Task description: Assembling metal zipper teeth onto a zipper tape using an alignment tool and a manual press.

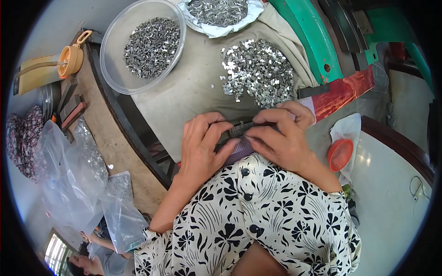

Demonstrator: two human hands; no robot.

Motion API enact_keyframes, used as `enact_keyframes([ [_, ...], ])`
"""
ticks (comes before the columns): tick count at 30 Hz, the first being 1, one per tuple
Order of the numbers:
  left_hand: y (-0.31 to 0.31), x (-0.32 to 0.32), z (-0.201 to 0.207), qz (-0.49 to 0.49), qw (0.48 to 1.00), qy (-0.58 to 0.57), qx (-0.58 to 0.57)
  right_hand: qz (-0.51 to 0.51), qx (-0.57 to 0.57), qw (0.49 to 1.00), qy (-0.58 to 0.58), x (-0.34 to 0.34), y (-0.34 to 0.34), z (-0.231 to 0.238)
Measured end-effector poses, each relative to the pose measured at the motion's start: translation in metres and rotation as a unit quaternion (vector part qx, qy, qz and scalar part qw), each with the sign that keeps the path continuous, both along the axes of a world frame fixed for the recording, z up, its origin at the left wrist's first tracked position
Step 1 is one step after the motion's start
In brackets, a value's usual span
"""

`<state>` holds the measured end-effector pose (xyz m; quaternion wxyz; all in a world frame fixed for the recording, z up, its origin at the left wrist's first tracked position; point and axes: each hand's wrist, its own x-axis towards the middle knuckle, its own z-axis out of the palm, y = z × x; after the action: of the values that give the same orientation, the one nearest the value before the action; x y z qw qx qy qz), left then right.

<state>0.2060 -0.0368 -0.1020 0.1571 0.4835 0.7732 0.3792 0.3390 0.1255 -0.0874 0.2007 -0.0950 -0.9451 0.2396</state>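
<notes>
At the near edge of the cloth-covered worktop, a dark narrow bar (238, 129) lies across between my two hands, with small grey metal pieces along its middle. My left hand (201, 143) is closed about its left end, thumb below and fingers above. My right hand (286, 138) pinches the right part with thumb and fingertips, its other fingers curled. Just beyond them is a loose heap of small shiny metal pieces (260, 71). Under the bar shows a strip of purple checked cloth (240, 149). My fingers hide the bar's ends.
A clear round tub (105, 62) of small metal parts stands at the far left, beside a lined bowl (209, 32) of thin metal pins. Green machine framing (315, 41) borders the right. Plastic bags (69, 170) lie left; a red bowl (340, 154) sits right. Another person (99, 257) is at lower left.
</notes>
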Motion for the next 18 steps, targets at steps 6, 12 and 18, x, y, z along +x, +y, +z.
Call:
enact_keyframes([
  [6,-0.002,0.001,0.0,-0.005,1.0,0.008,-0.016,0.048,-0.001,0.998,-0.045,-0.009,0.009,0.007],
  [12,-0.011,0.004,0.0,-0.014,1.0,0.001,-0.012,0.149,-0.046,0.985,-0.068,-0.024,0.041,0.003],
  [18,-0.012,0.004,0.0,-0.016,0.999,0.006,-0.038,0.252,0.017,0.958,-0.134,-0.045,0.049,0.012],
])
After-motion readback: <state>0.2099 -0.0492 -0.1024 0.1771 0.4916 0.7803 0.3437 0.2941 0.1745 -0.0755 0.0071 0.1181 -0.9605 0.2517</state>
